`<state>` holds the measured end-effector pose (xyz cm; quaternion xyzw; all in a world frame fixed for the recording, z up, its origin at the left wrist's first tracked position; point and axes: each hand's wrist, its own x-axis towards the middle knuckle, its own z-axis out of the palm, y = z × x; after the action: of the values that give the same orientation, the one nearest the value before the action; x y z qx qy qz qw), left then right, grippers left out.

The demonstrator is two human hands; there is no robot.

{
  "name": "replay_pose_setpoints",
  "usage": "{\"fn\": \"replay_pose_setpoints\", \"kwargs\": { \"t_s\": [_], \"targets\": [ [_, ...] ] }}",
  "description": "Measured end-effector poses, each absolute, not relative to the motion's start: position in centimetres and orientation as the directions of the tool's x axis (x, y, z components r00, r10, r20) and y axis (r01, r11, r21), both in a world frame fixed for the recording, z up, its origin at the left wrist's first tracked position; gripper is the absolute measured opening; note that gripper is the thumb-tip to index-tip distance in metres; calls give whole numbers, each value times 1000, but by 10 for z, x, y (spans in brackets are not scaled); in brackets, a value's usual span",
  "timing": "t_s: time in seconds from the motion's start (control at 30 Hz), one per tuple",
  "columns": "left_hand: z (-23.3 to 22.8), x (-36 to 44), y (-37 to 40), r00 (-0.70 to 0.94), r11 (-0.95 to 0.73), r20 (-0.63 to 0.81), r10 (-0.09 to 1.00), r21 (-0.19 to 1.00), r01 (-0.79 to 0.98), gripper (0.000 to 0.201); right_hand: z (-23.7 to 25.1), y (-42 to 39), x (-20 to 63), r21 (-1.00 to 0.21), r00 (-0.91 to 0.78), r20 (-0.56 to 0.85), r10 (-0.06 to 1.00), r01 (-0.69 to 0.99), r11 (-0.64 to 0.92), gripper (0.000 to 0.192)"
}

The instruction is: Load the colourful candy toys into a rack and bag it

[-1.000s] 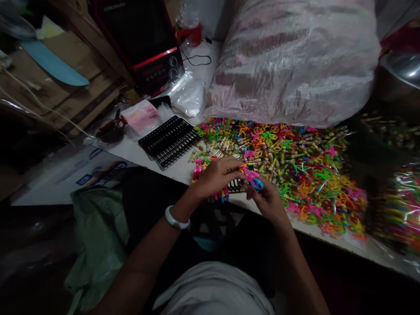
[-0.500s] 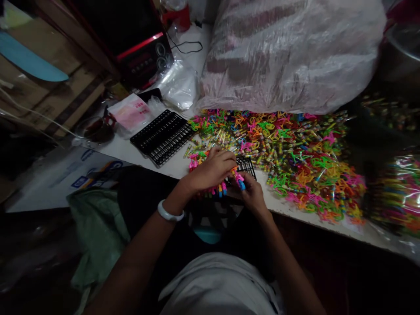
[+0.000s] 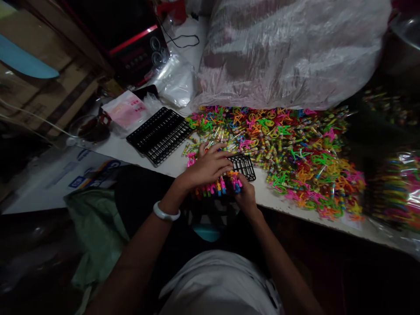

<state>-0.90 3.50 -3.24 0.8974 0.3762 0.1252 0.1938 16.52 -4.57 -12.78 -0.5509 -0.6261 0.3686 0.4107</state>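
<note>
Left hand (image 3: 206,168) lies flat, fingers spread, steadying the black rack (image 3: 242,166) at the tabletop (image 3: 138,153) edge; right hand (image 3: 244,194) pinches a pink toy (image 3: 236,183) against it.

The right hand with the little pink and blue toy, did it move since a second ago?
Yes. The right hand has drawn in from the heap of colourful plastic toys toward the near end of the small black plastic rack at the table edge.

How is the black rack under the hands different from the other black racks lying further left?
The near rack carries a row of bright plastic pieces along its front edge; the far racks carry none. The left hand rests on the near rack, and the right hand touches it; nothing touches the far racks. All are black slotted grids.
</note>
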Motion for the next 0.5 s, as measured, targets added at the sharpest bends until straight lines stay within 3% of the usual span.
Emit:
{"fn": "replay_pose_setpoints", "kwargs": {
  "t_s": [0.2, 0.5],
  "targets": [
    [-31, -7, 35, 672, -624, 71, 737, 456, 635, 34, -131, -48, 162, -793, -174, 275, 946, 516, 325, 32],
    [-31, -4, 33, 665, -632, 89, 742, 422, 650, 35, -132, -43, 159, -649, -215, 257, 942, 684, 333, 40]
  ]
}}
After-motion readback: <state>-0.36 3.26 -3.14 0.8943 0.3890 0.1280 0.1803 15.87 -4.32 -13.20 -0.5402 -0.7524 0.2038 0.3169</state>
